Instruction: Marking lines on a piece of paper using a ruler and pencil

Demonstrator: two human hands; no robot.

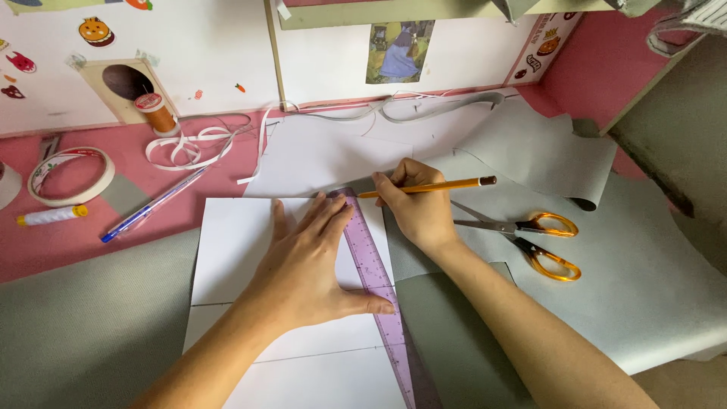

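Observation:
My left hand (310, 265) lies flat with fingers spread on a purple transparent ruler (375, 284) and the white paper sheet (227, 242) under it. The ruler runs along the paper's right edge, from near the top down toward me. My right hand (416, 208) grips a yellow pencil (447, 185) with a dark end; its tip sits at the ruler's top end beside the paper's upper corner. Grey fabric (651, 280) lies beneath the paper and spreads to the right.
Orange-handled scissors (530, 238) lie open on the fabric right of my right hand. On the pink table at left are a blue pen (151, 206), a tape roll (72, 176), a white tube (51, 216), an orange thread spool (157, 112) and white strips (189, 144).

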